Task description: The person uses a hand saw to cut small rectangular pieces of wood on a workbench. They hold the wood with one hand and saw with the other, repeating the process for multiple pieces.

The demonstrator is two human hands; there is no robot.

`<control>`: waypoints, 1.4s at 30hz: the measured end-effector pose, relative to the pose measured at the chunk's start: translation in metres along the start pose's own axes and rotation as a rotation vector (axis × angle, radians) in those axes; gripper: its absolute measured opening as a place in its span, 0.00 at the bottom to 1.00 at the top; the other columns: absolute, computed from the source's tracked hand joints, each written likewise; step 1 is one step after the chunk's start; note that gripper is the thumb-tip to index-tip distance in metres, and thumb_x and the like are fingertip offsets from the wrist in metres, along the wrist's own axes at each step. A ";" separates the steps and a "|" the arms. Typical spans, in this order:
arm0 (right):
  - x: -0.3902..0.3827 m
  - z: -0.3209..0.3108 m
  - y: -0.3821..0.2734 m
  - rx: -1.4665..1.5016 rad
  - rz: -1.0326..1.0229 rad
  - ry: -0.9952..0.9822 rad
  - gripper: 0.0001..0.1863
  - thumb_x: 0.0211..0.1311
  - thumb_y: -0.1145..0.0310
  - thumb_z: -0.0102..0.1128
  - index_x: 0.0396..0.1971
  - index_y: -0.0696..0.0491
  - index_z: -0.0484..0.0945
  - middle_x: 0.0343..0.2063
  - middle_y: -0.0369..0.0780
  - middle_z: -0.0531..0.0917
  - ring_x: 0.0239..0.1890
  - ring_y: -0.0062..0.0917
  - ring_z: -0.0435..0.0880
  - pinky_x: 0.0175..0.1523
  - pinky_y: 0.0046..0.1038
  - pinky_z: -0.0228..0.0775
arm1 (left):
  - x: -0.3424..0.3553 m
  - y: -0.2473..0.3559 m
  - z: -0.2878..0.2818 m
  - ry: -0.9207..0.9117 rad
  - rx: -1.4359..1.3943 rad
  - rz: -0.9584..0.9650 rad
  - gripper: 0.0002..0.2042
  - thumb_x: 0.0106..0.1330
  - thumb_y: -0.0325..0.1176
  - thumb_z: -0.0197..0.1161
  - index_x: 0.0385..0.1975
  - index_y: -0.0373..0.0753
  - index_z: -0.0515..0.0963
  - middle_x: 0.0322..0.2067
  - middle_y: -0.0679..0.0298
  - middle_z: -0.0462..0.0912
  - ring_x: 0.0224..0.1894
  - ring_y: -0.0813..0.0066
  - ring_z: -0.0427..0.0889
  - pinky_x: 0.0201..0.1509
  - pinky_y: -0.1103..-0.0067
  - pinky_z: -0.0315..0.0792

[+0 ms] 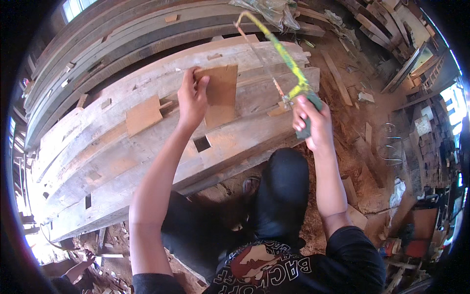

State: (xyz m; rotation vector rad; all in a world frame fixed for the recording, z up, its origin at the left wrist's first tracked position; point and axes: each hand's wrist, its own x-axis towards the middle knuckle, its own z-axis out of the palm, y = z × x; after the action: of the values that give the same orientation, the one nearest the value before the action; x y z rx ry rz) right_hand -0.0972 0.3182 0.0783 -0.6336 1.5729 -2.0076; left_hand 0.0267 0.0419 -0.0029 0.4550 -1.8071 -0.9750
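My left hand point(192, 100) is closed on the left edge of a flat brown wooden board point(223, 90), which stands tilted on the pale timber beams. Thumb and fingers pinch it near its top corner. In my right hand point(316, 122) is a hacksaw point(285, 53) with a yellow-green frame and dark green handle. Its frame points up and away, and the thin blade hangs to the right of the board, apart from it. A second flat wooden piece point(143, 116) lies on the beams left of my left hand.
Thick beams point(161, 164) with square mortise holes point(201, 143) stretch before my knees. Long stacked planks point(122, 59) lie beyond. Sawdust and offcuts cover the floor point(362, 132) at right. Another person's hand point(89, 256) shows at lower left. Crumpled plastic sheeting point(274, 12) lies at the top.
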 end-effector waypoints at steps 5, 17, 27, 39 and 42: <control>-0.048 0.003 -0.041 0.135 -0.052 -0.085 0.10 0.70 0.67 0.64 0.31 0.52 0.73 0.19 0.30 0.67 0.17 0.13 0.65 0.21 0.20 0.57 | 0.005 0.003 0.030 -0.070 -0.129 -0.081 0.15 0.75 0.34 0.63 0.56 0.38 0.72 0.33 0.49 0.83 0.34 0.55 0.83 0.42 0.66 0.77; -0.060 0.037 -0.046 -0.037 -0.003 -0.117 0.12 0.72 0.67 0.60 0.28 0.53 0.71 0.20 0.30 0.67 0.17 0.12 0.65 0.19 0.18 0.56 | -0.001 -0.003 0.011 -0.124 -0.145 -0.015 0.13 0.72 0.30 0.65 0.53 0.37 0.74 0.36 0.50 0.85 0.36 0.58 0.86 0.42 0.68 0.78; -0.058 0.036 -0.035 0.027 0.041 -0.103 0.08 0.69 0.68 0.66 0.34 0.53 0.76 0.20 0.30 0.71 0.17 0.13 0.68 0.21 0.20 0.60 | 0.000 -0.001 0.012 -0.156 -0.083 -0.035 0.15 0.71 0.31 0.67 0.54 0.36 0.75 0.39 0.51 0.87 0.39 0.62 0.87 0.46 0.70 0.79; -0.066 0.048 -0.031 0.036 0.080 -0.068 0.11 0.73 0.66 0.61 0.30 0.52 0.73 0.20 0.31 0.70 0.16 0.14 0.67 0.20 0.20 0.61 | 0.056 0.031 0.024 -0.245 0.492 0.086 0.18 0.78 0.49 0.55 0.44 0.39 0.82 0.39 0.48 0.85 0.39 0.39 0.84 0.42 0.56 0.78; -0.066 0.048 -0.029 0.058 0.064 -0.059 0.10 0.72 0.65 0.63 0.32 0.52 0.74 0.20 0.30 0.71 0.16 0.14 0.68 0.21 0.21 0.61 | 0.045 0.033 0.034 -0.207 0.478 0.201 0.19 0.79 0.48 0.52 0.39 0.37 0.80 0.36 0.50 0.85 0.38 0.40 0.84 0.41 0.53 0.77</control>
State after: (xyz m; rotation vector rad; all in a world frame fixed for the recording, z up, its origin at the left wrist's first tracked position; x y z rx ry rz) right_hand -0.0195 0.3308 0.1141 -0.6063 1.4767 -1.9626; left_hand -0.0195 0.0459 0.0432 0.4625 -2.2340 -0.4581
